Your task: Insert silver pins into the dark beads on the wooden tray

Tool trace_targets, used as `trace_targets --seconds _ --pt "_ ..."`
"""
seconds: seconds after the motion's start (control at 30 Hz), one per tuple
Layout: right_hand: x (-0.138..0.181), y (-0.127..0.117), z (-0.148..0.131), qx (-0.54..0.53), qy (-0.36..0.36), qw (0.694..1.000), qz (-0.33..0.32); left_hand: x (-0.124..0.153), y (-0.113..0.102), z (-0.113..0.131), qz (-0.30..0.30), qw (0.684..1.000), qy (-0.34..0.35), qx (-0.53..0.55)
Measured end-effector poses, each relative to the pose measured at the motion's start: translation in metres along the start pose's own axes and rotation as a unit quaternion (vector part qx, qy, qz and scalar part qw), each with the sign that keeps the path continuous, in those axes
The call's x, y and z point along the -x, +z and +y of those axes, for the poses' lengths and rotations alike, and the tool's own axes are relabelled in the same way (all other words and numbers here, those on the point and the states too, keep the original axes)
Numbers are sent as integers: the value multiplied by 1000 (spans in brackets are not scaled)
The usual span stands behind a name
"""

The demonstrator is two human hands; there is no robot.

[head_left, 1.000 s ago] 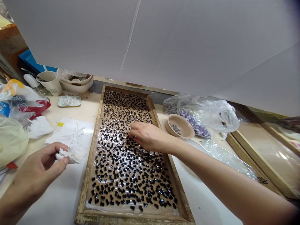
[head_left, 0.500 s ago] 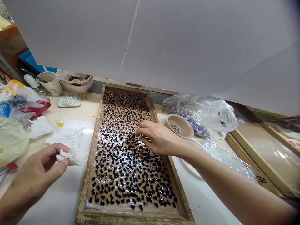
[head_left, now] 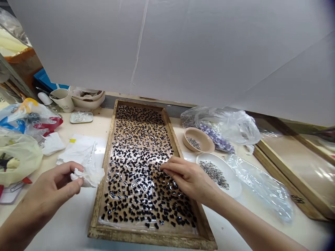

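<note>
In my left hand [head_left: 56, 191] is a crumpled white tissue [head_left: 90, 177], pinched between thumb and fingers, with a clear pointed cone [head_left: 92, 153] rising behind it. Whether the cone is wrapped in the tissue is hard to see. A long wooden-framed tray [head_left: 104, 198] lies in front of me, its film-covered bottom dotted with small glossy black pieces [head_left: 131, 205]. Over the right part of this tray is my right hand [head_left: 188, 177], thumb and fingertips pressed together low near the pieces. Anything between those fingertips is too small to make out.
Right of the tray stand a beige bowl [head_left: 206, 141] and a white plate [head_left: 234, 184] of small metal parts. Plastic bags [head_left: 246, 129] and another wooden frame [head_left: 285, 174] lie beyond. At left are bags [head_left: 23, 153], a cup [head_left: 64, 101] and a small dish [head_left: 81, 118]. A grey-white panel [head_left: 183, 52] hangs overhead.
My right hand has come nearer to me over the tray, uncovering the plate of metal parts. My left hand keeps its hold on the tissue. The view has shifted slightly.
</note>
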State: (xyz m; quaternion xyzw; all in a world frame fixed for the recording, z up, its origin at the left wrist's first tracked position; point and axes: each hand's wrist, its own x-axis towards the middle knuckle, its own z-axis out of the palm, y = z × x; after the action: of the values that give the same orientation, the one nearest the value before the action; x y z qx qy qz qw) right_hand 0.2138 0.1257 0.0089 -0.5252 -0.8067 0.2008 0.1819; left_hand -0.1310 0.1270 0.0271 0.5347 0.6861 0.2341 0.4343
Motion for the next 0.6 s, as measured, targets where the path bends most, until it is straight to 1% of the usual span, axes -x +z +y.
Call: trace_targets --seconds 0.07,0.1,0.17,0.2,0.23,0.3,0.37,0.43,0.47,0.53,0.6 --pt "5 3 -13 -58 2 998 -15 5 0 5 -60 998 2 36" --pt "7 4 -21 -97 11 995 -27 8 2 9 -79 995 2 58" --pt "8 7 -39 -192 54 978 -55 14 7 16 -94 991 -3 93" --pt "7 10 -48 -248 86 962 -71 17 11 21 -102 989 -6 108" --pt "6 13 -56 -309 118 940 -88 19 16 25 -116 986 -10 120" --pt "2 21 -71 -426 169 881 -119 22 27 33 -140 979 -6 149" --pt "-3 32 -81 -515 198 823 -134 23 39 40 -147 972 2 181" --pt "-8 41 -88 -580 204 779 -123 22 50 46 -144 966 7 215" --pt "-11 43 -91 -606 199 763 -108 21 55 49 -143 962 12 231" --pt "-16 46 -94 -637 186 745 -65 18 64 52 -138 954 25 263" --pt "-21 44 -95 -648 181 739 -24 15 71 54 -130 950 43 280"
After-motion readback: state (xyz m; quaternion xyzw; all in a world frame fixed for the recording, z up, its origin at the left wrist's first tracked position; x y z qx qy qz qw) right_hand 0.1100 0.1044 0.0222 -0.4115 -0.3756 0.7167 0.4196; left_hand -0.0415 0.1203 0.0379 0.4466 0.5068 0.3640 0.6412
